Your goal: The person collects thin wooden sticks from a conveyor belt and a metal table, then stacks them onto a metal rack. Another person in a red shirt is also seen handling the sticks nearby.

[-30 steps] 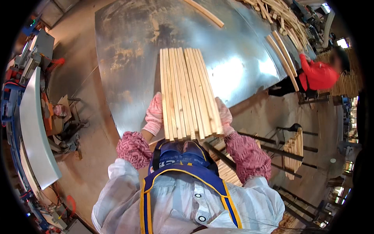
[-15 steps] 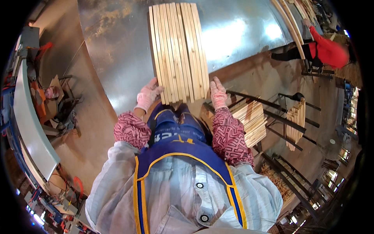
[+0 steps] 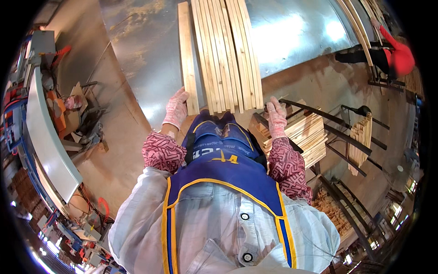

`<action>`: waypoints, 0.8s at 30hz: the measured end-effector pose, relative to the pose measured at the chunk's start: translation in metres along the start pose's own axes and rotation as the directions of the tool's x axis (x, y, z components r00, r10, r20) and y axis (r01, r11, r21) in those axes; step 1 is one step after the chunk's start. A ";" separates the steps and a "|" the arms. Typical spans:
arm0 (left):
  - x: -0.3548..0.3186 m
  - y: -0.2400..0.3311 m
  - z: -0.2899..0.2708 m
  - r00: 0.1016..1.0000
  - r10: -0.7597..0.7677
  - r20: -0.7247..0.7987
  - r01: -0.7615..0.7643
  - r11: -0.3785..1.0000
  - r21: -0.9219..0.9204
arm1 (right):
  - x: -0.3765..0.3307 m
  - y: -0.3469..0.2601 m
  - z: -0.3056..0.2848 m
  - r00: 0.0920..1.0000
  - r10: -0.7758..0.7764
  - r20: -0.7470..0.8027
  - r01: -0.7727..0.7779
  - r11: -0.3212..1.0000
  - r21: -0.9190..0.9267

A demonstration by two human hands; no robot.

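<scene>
Left hand (image 3: 175, 108) in a pink knit glove has its fingers pressed on one long pale wooden slat (image 3: 187, 55), set slightly apart from the bundle of pale wooden slats (image 3: 228, 50). Right hand (image 3: 276, 116) lies open against the bundle's near right corner. All of it sits on the shiny sheet-metal table (image 3: 292, 32) at top centre, with stacked short wood pieces (image 3: 305, 132) on a rack at right.

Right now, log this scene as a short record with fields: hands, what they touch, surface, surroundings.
Left hand: pink-gloved left hand at the near end of a single pale wooden slat, which lies slightly apart from the bundle.
Right hand: pink-gloved right hand open, beside the near right corner of the bundle of pale wooden slats.
Surface: shiny grey sheet-metal table under the slats.
Right side: stacked slats on a dark metal rack.
Far right: person in a red top.
</scene>
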State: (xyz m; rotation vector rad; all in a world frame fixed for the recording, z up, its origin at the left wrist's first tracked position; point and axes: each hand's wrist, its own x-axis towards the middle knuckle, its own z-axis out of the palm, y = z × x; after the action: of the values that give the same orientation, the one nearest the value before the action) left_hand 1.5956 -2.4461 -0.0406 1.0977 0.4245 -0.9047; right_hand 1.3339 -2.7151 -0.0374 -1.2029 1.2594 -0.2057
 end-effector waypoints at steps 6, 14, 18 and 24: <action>0.000 0.002 0.001 0.996 -0.007 -0.087 0.003 0.999 -0.044 | 0.016 -0.006 0.004 0.973 -0.206 -0.102 0.184 0.964 -0.192; 0.000 -0.001 0.000 0.982 0.154 -0.104 -0.133 0.974 0.185 | 0.009 -0.017 0.002 0.996 -0.040 -0.075 0.051 0.987 0.151; 0.005 0.009 0.007 0.980 0.155 -0.127 -0.049 0.802 0.596 | 0.006 -0.018 0.004 0.995 -0.063 -0.072 0.070 0.993 0.098; -0.008 0.018 0.024 0.967 0.169 -0.189 0.000 0.745 0.667 | 0.009 -0.024 0.011 0.968 -0.219 -0.119 0.221 0.975 0.004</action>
State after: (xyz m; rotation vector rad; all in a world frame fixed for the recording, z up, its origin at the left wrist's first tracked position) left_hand 1.6024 -2.4612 -0.0144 1.8902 0.2380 -0.8621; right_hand 1.3575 -2.7251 -0.0261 -1.3312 1.2214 -0.4564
